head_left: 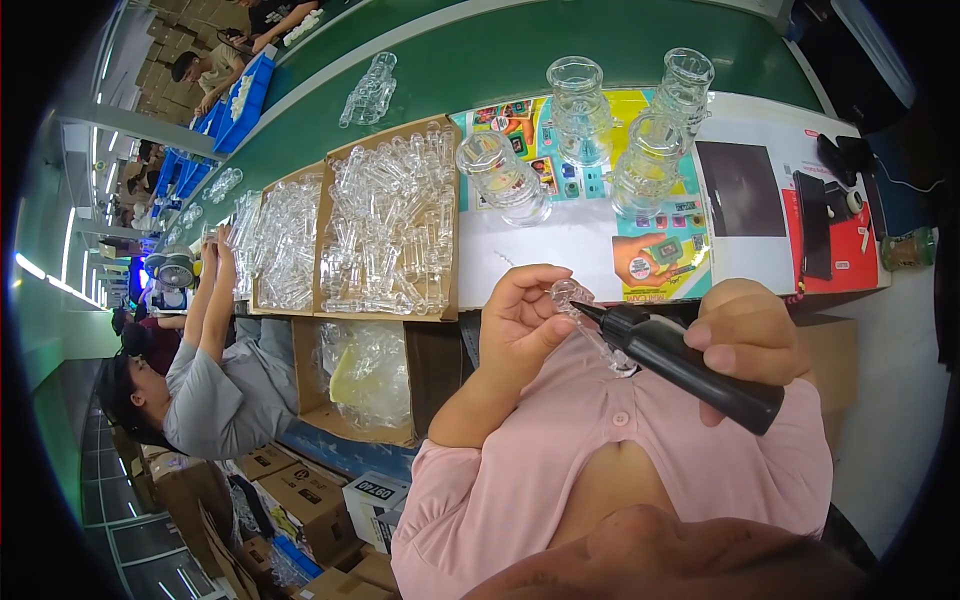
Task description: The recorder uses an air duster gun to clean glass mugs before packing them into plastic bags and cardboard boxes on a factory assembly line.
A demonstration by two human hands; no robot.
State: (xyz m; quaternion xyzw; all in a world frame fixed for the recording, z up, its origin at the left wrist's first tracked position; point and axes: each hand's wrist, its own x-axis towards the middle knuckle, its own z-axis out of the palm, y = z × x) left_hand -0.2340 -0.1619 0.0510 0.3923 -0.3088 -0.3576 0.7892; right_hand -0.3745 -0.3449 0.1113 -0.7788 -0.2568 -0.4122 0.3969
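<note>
My left hand [518, 328] is closed around a small clear plastic part [570, 294] in front of my chest. Its round end faces up between thumb and fingers, and a narrower piece hangs below. My right hand [745, 330] grips a black squeeze bottle [695, 375] with a pointed nozzle. The bottle is tilted, and its tip touches or nearly touches the clear part's round end. Beyond my hands stand several clear jar-like plastic pieces [502, 178] on printed sheets.
To the left, a cardboard tray [458, 230] holds many clear tube-like parts. Below it sits an open box [405, 432] with plastic bags. A phone [814, 225] and earphones lie at the right. A co-worker in a grey shirt [225, 400] reaches over the bench at left.
</note>
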